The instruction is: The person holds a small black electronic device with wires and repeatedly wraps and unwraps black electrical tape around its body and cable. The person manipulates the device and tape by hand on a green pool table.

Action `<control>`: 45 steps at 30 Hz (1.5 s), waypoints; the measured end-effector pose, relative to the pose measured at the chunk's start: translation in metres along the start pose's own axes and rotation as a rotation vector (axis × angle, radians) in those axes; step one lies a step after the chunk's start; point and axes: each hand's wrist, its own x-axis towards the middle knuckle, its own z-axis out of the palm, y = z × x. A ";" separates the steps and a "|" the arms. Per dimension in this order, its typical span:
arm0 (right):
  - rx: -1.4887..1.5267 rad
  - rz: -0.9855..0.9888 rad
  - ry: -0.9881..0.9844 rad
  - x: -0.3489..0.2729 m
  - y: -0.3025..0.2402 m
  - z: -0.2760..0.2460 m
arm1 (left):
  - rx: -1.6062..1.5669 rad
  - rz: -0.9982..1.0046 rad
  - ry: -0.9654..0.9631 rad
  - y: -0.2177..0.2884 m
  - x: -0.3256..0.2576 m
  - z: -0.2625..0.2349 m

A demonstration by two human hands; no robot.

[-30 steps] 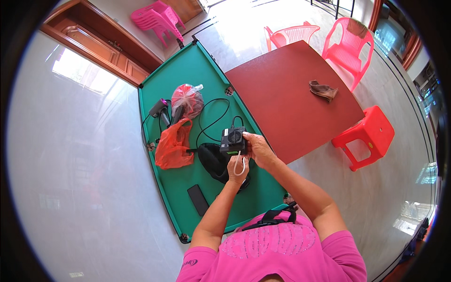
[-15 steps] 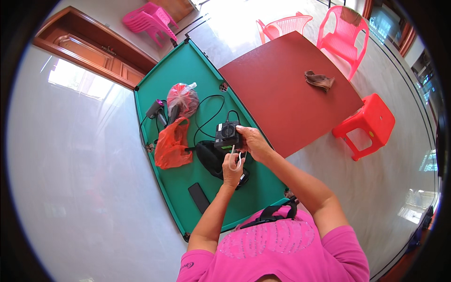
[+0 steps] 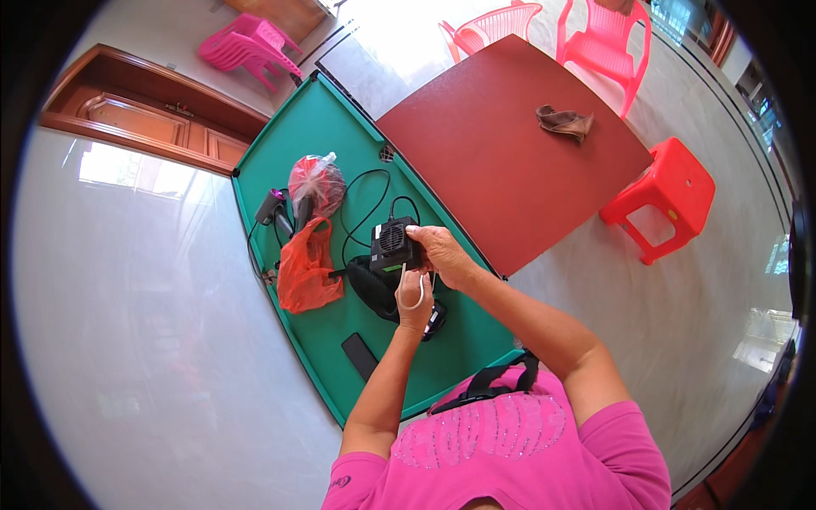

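Observation:
My right hand [image 3: 442,253] grips the right side of a black box with a round fan grille [image 3: 393,241], thumb on top, possibly a battery charger; a black cable runs from its far end. Just below the box, my left hand [image 3: 415,299] is closed around a thin white strip or cord [image 3: 422,289] that loops over the fingers. The left fingertips are close to the box's near edge, where a green patch shows; whether they touch it is hard to tell. Beneath both hands lies a black soft pouch or bag [image 3: 371,287], partly hidden.
On the green pool table [image 3: 323,119] are an orange plastic bag [image 3: 308,270], a clear bag with something red [image 3: 316,183], a hair dryer [image 3: 270,206] and a black flat oblong [image 3: 359,355]. A reddish-brown table [image 3: 501,170] adjoins, holding a brown cloth [image 3: 565,123]. A red stool [image 3: 680,191] stands right.
The whole view has shifted a little. Both hands keep their hold on the black box and white strip; the left fingers have moved slightly closer to the box's near edge.

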 end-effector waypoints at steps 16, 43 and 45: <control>0.078 -0.044 0.024 0.003 0.005 0.004 | 0.083 0.057 -0.205 -0.002 0.016 -0.010; 0.059 -0.019 0.059 -0.011 -0.003 0.003 | -0.014 0.115 0.062 -0.014 -0.012 -0.003; 0.044 -0.015 0.054 -0.011 -0.003 0.003 | -0.036 0.098 0.044 -0.014 -0.010 -0.003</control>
